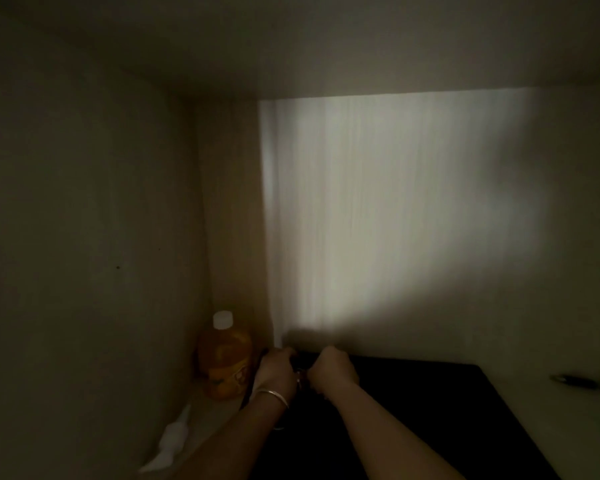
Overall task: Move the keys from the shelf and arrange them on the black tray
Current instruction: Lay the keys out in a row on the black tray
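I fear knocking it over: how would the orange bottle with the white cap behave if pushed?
The orange bottle stands upright and taller than wide, so it may tip. It looks round, so probably rolls once down. How full it is cannot be told.

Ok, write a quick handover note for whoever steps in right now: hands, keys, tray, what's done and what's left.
Left hand, bangle on the wrist, and right hand are both curled, close together over the far left corner of the black tray.
A small metallic glint shows between them, likely the keys; too dark to confirm who holds them.
No keys visibly laid out on the tray.
Orange bottle stands left of the tray, a pen-like object lies to its right.
Left: arrange the keys on the tray.
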